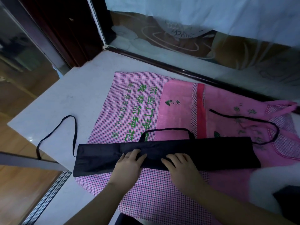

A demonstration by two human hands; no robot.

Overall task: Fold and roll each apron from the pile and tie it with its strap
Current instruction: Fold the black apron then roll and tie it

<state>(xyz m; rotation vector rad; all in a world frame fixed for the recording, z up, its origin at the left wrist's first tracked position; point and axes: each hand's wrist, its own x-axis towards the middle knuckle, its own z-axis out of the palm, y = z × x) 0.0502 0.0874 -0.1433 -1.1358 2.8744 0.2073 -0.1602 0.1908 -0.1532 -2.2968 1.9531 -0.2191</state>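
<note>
Status: navy apron (211, 153) folded to long strip, not rolled or tied; left hand (128, 163) and right hand (181, 168) press it, fingers (177, 158) flat. Pink aprons (134, 108) at 12 o'clock pending.

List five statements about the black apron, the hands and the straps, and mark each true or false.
1. The black apron is folded into a long strip. True.
2. Only the left hand touches it. False: the left hand and the right hand both rest on it.
3. It lies on the pink aprons. True.
4. It is already tied with its strap. False: the strap lies loose on the table.
5. The print on the pink aprons is blue. False: the print is green.
</note>
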